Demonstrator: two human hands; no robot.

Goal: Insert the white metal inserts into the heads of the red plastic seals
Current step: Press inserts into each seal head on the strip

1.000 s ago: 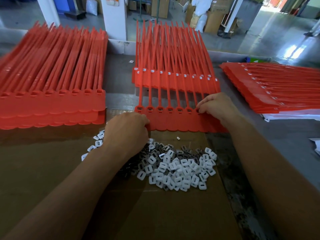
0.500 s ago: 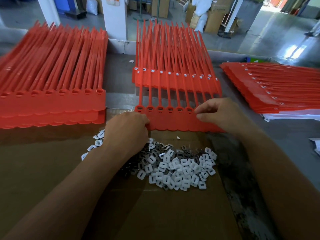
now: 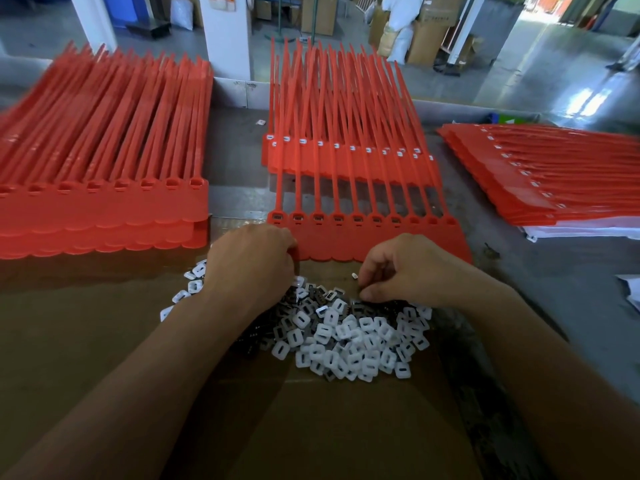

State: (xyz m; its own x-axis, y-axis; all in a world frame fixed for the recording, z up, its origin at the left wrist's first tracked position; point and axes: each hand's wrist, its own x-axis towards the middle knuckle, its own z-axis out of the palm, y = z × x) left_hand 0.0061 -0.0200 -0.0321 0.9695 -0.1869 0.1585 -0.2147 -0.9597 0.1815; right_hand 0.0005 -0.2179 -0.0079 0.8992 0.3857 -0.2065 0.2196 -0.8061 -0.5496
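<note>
- Strip [image 3: 374,242]: red seals joined in a row, on the cardboard [image 3: 104,341], just beyond the inserts. Heads [image 3: 356,220] face up; the leftmost look filled, the rightmost look empty.
- Inserts [image 3: 353,337]: loose pile, white and dark faces mixed, between both forearms.
- Left hand [image 3: 249,268]: fingers curled onto the strip's near-left corner, holding it down.
- Right hand [image 3: 412,271]: thumb and curled fingers at the pile's far edge. Whether they have an insert yet, I cannot tell.
- Risks:
  - Two nested inserts lift together.
  - An insert goes in wrong face up and jams.
  - The strip slides if the left hold slackens.
- Stacks [image 3: 104,150]: more seals left, centre and right.
</note>
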